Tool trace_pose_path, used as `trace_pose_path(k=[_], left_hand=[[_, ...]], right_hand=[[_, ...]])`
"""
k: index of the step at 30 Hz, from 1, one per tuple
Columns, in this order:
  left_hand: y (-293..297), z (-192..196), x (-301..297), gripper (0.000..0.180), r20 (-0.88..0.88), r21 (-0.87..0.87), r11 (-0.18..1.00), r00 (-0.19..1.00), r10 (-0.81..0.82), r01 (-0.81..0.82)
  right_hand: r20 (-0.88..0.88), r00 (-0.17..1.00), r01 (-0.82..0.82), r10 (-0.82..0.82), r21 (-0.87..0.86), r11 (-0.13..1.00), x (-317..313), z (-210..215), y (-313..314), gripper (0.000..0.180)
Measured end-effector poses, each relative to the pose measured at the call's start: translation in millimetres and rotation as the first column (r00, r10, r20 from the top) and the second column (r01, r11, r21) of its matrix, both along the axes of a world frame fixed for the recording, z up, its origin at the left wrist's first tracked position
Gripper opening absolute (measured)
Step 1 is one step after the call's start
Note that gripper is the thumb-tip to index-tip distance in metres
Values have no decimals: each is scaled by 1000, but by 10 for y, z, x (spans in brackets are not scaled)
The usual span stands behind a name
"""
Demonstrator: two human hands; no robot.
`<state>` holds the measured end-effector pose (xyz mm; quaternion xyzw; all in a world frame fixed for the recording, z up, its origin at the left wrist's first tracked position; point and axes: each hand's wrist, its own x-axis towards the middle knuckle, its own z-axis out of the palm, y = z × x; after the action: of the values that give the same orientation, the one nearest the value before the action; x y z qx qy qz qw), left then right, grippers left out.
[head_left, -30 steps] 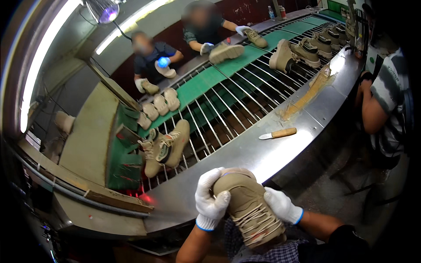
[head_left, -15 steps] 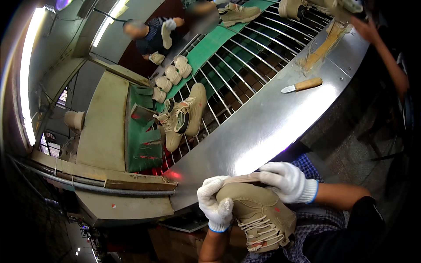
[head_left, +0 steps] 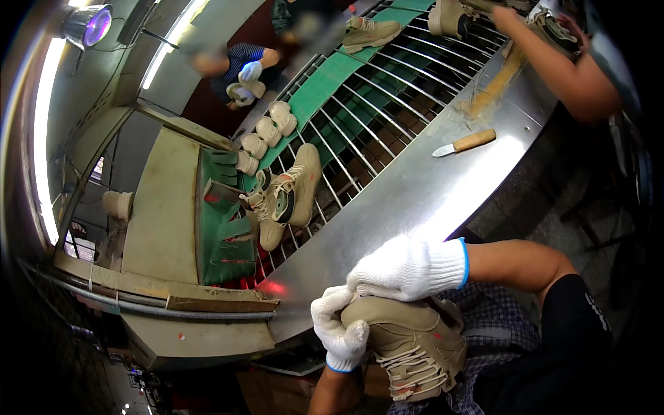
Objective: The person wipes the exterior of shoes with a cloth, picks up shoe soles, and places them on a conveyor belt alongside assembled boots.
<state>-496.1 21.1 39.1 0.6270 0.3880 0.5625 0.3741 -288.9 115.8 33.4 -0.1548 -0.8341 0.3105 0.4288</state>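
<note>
A beige lace-up shoe [head_left: 408, 325] is held in front of me at the lower middle, laces toward me and toe toward the left. My left hand [head_left: 339, 325], in a white knit glove with a blue cuff, grips its toe end, thumb on the upper. Across the far edge of the toe lies my right hand [head_left: 408, 270], gloved alike, its bent fingers pressed together next to the left fingertips. It covers the sole edge, and what its fingertips pinch is hidden.
A wooden-handled knife [head_left: 465, 142] lies on the metal ledge [head_left: 408, 194]. Beyond it runs a bar conveyor [head_left: 377, 131] with a green belt, carrying a pair of beige shoes [head_left: 297, 187] and several pale soles [head_left: 266, 131]. Co-workers handle shoe parts across the conveyor and at upper right.
My right hand has moved left along the sole edge to the toe, covering the pale sole strip that showed before. At upper right, a co-worker's arm has reached further in over the conveyor.
</note>
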Motion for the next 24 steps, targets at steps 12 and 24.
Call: trace_pose_path(k=[12,24], left_hand=[[42,179,-351,63,-83,-127,983,986,-144,133],[35,118,-439,67,-23,-131,986,994,-110,106]], right_hand=[[29,997,77,-73,-172,982,583,-293,-695,75],[-355,919,11,-170,-410,912,-151,-798,-365,35]])
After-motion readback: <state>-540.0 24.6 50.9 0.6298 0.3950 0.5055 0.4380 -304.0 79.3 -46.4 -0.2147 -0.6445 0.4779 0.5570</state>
